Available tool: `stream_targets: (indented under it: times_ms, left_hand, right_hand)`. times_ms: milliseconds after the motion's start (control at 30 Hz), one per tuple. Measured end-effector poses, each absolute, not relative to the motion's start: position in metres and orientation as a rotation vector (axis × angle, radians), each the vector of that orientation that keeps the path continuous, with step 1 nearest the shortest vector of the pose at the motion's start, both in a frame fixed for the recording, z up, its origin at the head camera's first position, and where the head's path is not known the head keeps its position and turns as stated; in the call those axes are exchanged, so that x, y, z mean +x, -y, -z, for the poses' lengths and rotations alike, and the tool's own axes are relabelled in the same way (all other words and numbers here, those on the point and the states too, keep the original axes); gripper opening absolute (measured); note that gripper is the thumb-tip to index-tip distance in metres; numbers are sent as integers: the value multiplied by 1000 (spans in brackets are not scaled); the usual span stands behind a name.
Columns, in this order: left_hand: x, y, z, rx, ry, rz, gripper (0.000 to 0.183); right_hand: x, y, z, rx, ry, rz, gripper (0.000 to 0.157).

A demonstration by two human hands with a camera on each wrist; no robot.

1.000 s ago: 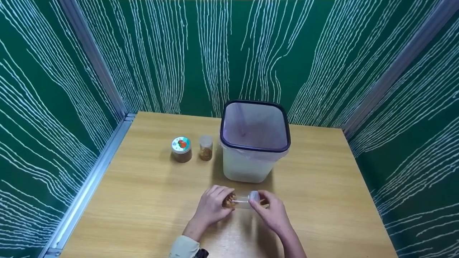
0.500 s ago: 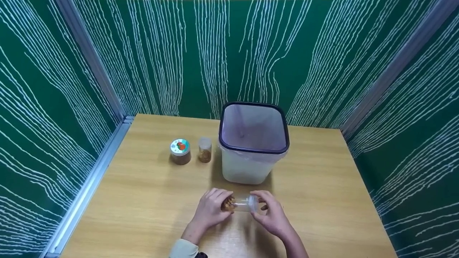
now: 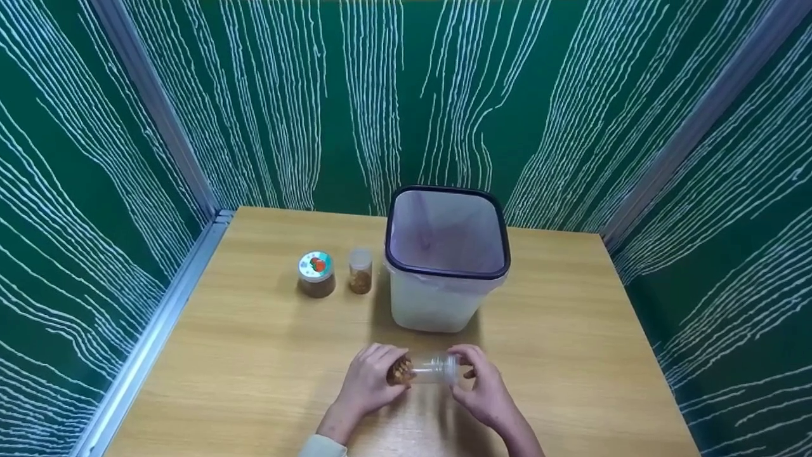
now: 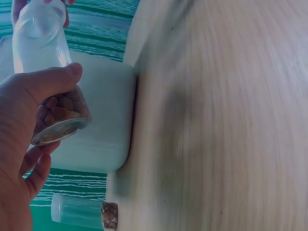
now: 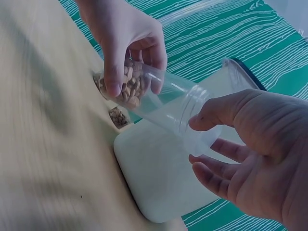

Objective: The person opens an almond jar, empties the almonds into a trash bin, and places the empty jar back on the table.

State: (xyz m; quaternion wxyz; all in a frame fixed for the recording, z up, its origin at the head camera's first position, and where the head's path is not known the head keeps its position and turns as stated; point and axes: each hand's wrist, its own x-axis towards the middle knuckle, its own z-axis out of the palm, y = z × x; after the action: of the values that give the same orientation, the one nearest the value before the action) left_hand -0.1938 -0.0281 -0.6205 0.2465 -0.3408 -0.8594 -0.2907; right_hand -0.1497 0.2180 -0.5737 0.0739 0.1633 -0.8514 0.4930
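Observation:
My left hand [image 3: 369,379] grips the base of a clear plastic jar [image 3: 425,367], its thumb and fingers on opposite sides. Brown nuts or beans [image 4: 57,108] fill the base end. The jar tilts over the table, its mouth toward the right. At that end my right hand [image 3: 485,387] pinches the translucent screw lid [image 5: 202,137] between thumb and fingertips. Ridged threads [image 5: 190,108] show at the jar's neck beside the lid. Part of the base is hidden by the left fingers.
Behind the hands stands a tall translucent bin [image 3: 438,304] with a dark rim. To its left are a small clear jar [image 3: 360,273] holding brown bits and a squat jar [image 3: 316,276] with a strawberry-printed lid. Green patterned walls [image 3: 368,95] enclose the wooden table [image 3: 254,355].
The right fingers have shifted round the lid, and the neck's threads now show more. Both hands and the jar sit slightly lower in the head view, as does the whole scene.

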Motion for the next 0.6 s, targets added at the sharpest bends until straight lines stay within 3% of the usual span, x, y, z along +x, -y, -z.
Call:
stream_targets:
  times_ms: [333, 600]
  left_hand:
    - [-189, 34, 627, -896, 2364, 817, 60]
    - [-187, 32, 621, -890, 2430, 850, 60]
  right_hand:
    - [-141, -215, 562, 338, 2607, -1613, 62]
    - [-148, -233, 588, 176, 2643, -1477, 67]
